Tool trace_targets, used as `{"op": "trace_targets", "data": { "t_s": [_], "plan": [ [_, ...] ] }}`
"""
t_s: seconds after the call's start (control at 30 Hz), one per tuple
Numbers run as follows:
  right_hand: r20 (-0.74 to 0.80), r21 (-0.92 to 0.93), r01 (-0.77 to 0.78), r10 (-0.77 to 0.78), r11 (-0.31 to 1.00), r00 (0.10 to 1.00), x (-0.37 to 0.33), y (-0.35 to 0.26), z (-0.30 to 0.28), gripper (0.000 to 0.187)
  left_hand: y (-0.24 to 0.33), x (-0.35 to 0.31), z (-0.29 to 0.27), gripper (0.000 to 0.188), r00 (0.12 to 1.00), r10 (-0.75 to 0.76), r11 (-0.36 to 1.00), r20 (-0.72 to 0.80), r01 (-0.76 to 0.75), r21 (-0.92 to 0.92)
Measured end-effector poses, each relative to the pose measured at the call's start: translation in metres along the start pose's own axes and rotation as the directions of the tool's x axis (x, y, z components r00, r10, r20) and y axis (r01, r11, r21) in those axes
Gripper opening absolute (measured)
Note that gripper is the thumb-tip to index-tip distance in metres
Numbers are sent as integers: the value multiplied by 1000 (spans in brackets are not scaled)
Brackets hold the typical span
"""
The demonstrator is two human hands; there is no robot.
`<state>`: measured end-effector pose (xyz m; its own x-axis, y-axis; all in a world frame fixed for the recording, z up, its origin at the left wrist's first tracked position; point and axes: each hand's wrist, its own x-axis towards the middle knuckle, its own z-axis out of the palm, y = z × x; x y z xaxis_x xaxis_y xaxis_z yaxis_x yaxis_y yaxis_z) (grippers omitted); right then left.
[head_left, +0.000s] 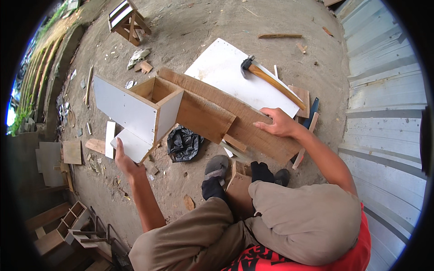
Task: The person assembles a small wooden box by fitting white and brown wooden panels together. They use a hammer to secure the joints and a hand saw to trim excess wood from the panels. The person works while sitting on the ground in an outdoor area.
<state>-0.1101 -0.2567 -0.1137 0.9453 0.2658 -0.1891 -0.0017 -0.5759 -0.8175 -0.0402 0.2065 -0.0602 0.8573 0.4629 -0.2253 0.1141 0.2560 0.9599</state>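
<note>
A wooden box piece (pixel 168 108) with white outer faces and bare brown inner sides is held up in front of me, tilted. My left hand (pixel 127 159) grips the edge of its lower white panel, thumb on top. My right hand (pixel 276 123) is closed over the upper edge of a long brown plank (pixel 266 133), near its right end. The plank runs behind the box; I cannot tell whether the two are joined. A claw hammer (pixel 271 81) with a wooden handle lies beyond the plank, on a white board (pixel 221 58).
A black plastic bag (pixel 184 143) lies on the ground near my feet. A saw (pixel 312 115) and wood offcuts (pixel 302 97) lie to the right, before a corrugated metal wall (pixel 384 104). A small stool (pixel 129 22) stands far left. Wooden pieces (pixel 68 228) are piled lower left.
</note>
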Motion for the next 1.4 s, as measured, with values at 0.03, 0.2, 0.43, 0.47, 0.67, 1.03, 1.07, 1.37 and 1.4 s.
{"op": "trace_targets", "data": {
  "t_s": [0.03, 0.2, 0.43, 0.47, 0.67, 1.03, 1.07, 1.37, 1.4],
  "plan": [
    [17, -24, -17, 18, 1000, 1000, 0, 5, 0, 49, -2, -4, 4, 48, 1000, 4, 1000, -13, -3, 12],
    [32, -25, -28, 29, 999, 999, -6, 31, 3, 56, -3, -26, 31, 50, 993, 46, 995, -110, -36, 91],
    [-32, 34, -16, 17, 999, 999, -9, 33, 10, 54, -7, -19, 24, 47, 993, 57, 998, -108, -53, 38],
    [-30, 43, -22, 23, 999, 999, -10, 33, 10, 54, -8, -20, 25, 47, 993, 50, 998, -102, -47, 37],
    [-42, 11, 5, -5, 1000, 999, -13, 33, 9, 51, -2, -22, 29, 45, 997, 33, 999, -76, -33, 7],
    [-32, 42, -52, 54, 998, 998, -6, 3, 14, 56, 4, -1, 25, 46, 999, 53, 997, 14, -52, -52],
    [-44, 51, -44, 46, 998, 998, -6, 4, 14, 57, 3, 1, 25, 48, 998, 49, 998, 27, -48, -32],
    [13, 141, -139, 138, 980, 990, 1, 36, -4, 68, 18, -10, 74, 22, 999, 37, 995, -38, -34, 90],
    [24, 151, -169, 167, 974, 986, 2, 40, -7, 67, 15, -7, 75, 20, 999, 38, 997, -22, -36, 63]
  ]
}}
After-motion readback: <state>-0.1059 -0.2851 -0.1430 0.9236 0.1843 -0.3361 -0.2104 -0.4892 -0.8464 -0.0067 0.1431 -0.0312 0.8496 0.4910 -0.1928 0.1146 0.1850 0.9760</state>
